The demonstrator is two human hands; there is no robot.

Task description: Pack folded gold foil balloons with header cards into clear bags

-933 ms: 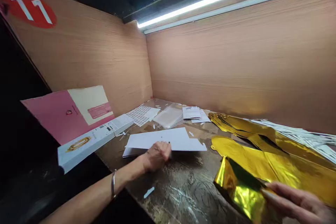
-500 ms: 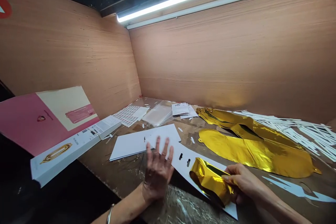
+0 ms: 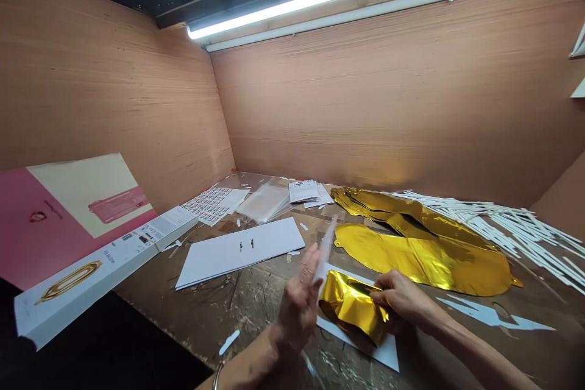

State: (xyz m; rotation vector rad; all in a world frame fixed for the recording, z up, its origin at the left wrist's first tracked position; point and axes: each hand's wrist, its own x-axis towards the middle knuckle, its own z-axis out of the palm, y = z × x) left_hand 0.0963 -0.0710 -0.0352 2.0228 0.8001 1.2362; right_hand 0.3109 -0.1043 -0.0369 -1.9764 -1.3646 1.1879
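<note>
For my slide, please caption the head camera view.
Right hand grips a gold foil balloon over white card, left hand raised beside it.

Light: bright fluorescent tube [image 3: 338, 3] above, beyond the fingers [image 3: 309, 277] | glare: gold foil [image 3: 351, 308] just right of them | blur: fingers | edges: bowed

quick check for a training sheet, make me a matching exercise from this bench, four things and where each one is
Things
1 crumpled gold foil balloon
2 white strips
3 clear plastic bags
4 long white box

Places
a back corner, beside printed papers
b in the right hand, over a white card
c left edge of the bench, in front of a pink sheet
d heaped at the right, behind flat gold balloons

Pairs: 1b, 2d, 3a, 4c
</note>
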